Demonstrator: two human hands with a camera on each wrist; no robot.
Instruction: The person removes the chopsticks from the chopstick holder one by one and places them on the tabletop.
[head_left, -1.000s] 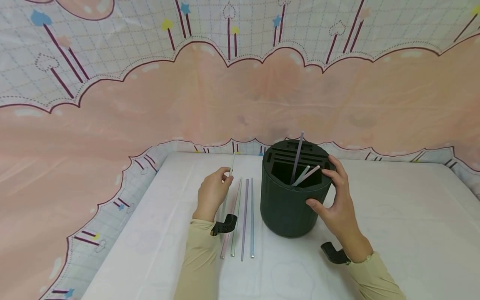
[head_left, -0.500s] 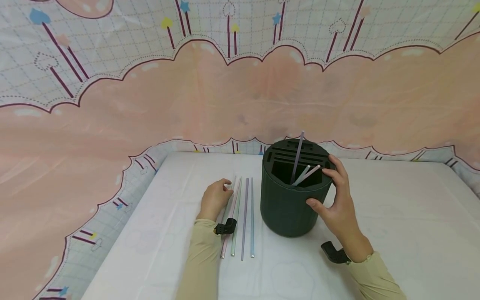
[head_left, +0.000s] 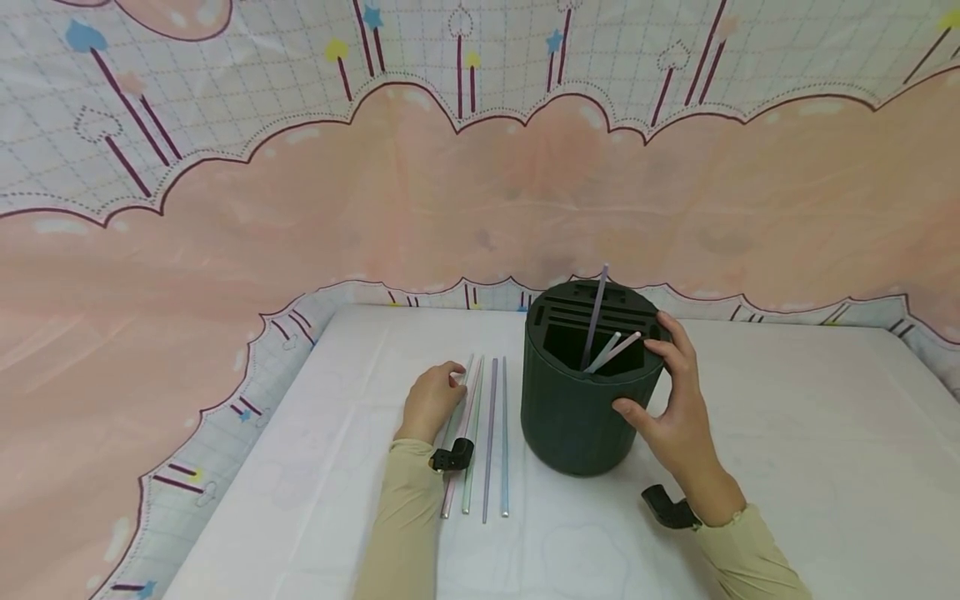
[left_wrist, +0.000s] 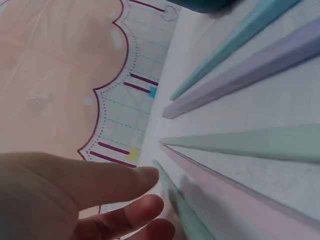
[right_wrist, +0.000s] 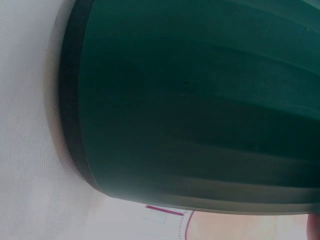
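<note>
Lowered since a second ago, the left hand meets the leftmost stick, its grip unclear; the right hand grips the holder, short of the worktop's far edge: three sticks inside, apparently five left.

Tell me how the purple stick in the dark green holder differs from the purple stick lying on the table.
The standing purple stick leans steeply in the dark green holder; the lying purple stick is flat on the white table. The standing one's lower end is hidden; the lying one shows end to end. Both are slim and purple.
</note>
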